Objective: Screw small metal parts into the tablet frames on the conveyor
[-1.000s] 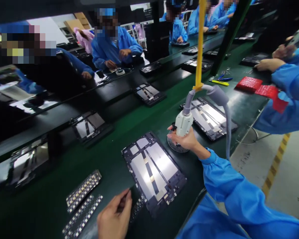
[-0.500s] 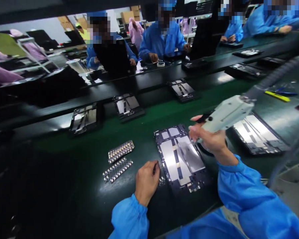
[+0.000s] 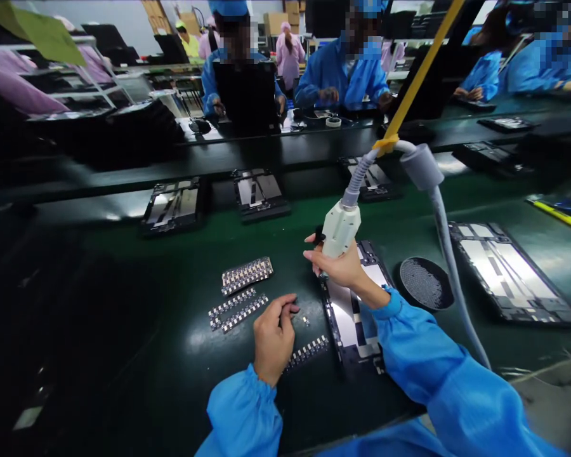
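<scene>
My right hand is closed round a white electric screwdriver that hangs upright from a grey hose and a yellow strap. Its tip stands over the top left corner of a tablet frame lying on the green belt. My left hand rests on the belt left of the frame, fingers curled in a pinch beside a tiny part; what it pinches is too small to make out. A strip of small parts lies just right of that hand.
Three more part strips lie to the left. A round black dish of screws sits right of the frame, then another tablet frame. More frames ride the far belt. People in blue coats work opposite.
The screwdriver swung from tilted to upright and came over the frame's top left corner. My left hand shifted slightly left, away from the frame's edge. The view turned left.
</scene>
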Motion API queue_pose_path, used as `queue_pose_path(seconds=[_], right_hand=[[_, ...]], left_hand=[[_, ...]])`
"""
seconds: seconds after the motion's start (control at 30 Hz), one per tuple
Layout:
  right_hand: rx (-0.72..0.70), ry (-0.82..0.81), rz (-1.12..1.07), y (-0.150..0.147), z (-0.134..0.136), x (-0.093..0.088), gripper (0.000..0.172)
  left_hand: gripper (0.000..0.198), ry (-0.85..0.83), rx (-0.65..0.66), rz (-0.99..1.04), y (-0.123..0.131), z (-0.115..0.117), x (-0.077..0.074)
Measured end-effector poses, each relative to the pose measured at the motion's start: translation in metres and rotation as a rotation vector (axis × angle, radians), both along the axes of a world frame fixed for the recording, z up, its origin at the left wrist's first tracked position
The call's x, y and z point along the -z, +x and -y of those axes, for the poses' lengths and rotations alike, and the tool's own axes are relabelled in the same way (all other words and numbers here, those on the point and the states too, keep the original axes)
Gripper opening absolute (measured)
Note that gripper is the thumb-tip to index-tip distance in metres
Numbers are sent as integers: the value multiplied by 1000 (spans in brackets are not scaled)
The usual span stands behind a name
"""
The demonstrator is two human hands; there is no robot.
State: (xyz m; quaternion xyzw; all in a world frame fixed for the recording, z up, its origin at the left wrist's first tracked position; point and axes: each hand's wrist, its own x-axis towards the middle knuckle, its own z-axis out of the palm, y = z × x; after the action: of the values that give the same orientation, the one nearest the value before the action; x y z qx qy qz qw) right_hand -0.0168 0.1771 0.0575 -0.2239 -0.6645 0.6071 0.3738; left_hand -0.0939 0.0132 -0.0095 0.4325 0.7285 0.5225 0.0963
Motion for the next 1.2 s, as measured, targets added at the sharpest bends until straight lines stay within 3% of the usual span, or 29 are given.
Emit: queue_pose_path(seconds=[0.37, 0.47, 0.6, 0.7, 0.8, 0.87, 0.93, 1.03, 1.07, 1.13, 1.2], right_hand=[[4, 24, 6, -2, 2, 1, 17], [-2, 18, 16, -1, 3, 2, 17], [-10, 33, 33, -2, 7, 5, 18], [13, 57, 47, -7, 11, 5, 17], [52, 14, 7, 3, 8, -5, 21], [50, -36, -36, 31, 0, -17, 28], [-24, -83, -33, 77, -10, -29, 35], [-334, -80, 104, 161, -18, -37, 22], [-425, -41, 165, 187, -16, -36, 18], [-468, -54, 212, 226, -7, -26, 19], [-552, -78, 215, 247, 4, -9, 29]], left_hand=[[30, 50, 80, -225, 3, 5, -5], [32, 90, 233, -343, 19, 7, -17], [29, 98, 563, -441, 58, 9, -30], [33, 48, 730, -554, 85, 8, -23], [48, 22, 693, -687, 95, 6, -9], [42, 3, 631, -732, 94, 5, -3], [38, -7, 615, -740, 91, 5, -2], [38, 17, 598, -728, 87, 5, -5], [37, 42, 586, -731, 87, 5, -5], [35, 95, 571, -749, 86, 3, -2], [36, 151, 577, -789, 86, 1, 4]])
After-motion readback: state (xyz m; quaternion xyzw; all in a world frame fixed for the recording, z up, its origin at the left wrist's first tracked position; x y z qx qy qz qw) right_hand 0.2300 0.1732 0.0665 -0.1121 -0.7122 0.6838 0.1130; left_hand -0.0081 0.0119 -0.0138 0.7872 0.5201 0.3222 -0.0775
